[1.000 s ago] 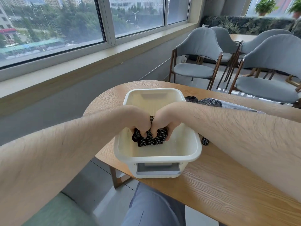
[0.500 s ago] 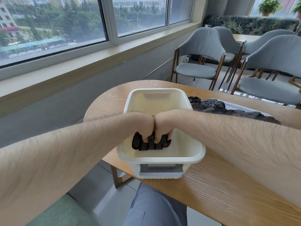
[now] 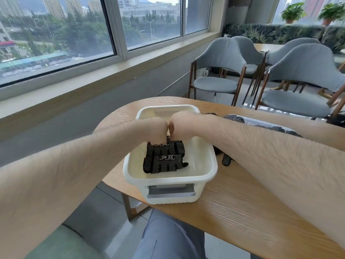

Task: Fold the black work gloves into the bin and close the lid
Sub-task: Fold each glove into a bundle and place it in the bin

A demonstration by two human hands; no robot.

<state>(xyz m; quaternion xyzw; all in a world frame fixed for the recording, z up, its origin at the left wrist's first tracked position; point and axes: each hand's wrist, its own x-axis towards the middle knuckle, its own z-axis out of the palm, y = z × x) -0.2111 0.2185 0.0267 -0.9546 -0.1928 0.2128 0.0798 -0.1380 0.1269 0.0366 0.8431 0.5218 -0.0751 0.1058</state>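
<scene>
As both forearms reach in from the near side, L hand [image 3: 157, 129] and R hand [image 3: 182, 126] sit side by side inside the bin [image 3: 211, 165], backs toward camera, knuckles touching or very nearly.

Hands: on both, fingers bent downward, tips hidden behind the hands at the far edge of the gloves [image 3: 164, 159]. Contact w/ gloves is evident. Whether the fingers pinch the fabric or only press on it: cannot tell, either hand.

Gloves: black w/ white dot pattern, folded into a compact stack. Stack lies flat on bin floor, approx. centre, apart from near wall. White lettered band shows on top layer. Far edge is under the hands.

Bin: white plastic, rectangular, rounded corners, top open. Grey recessed panel in near wall. Stands on table [image 3: 242, 212] at its rounded L end, near wall close to table edge.

Spare gloves [image 3: 226, 160]: same dotted black. One finger shows on table just beside bin's R wall, below R forearm. More dark fabric lies beyond the forearm, past bin's far R corner, on a pale flat piece [image 3: 261, 122]. Whether that piece is the lid: cannot tell.

Surroundings: table is light wood grain. Grey chairs [image 3: 216, 71] w/ dark wood legs stand beyond it, R side. Windows [image 3: 56, 34] run along L wall above a deep sill. Potted plants [image 3: 293, 12] at top R. Person's grey trouser leg [image 3: 168, 240] shows below table edge, green seat [image 3: 56, 243] at lower L.
</scene>
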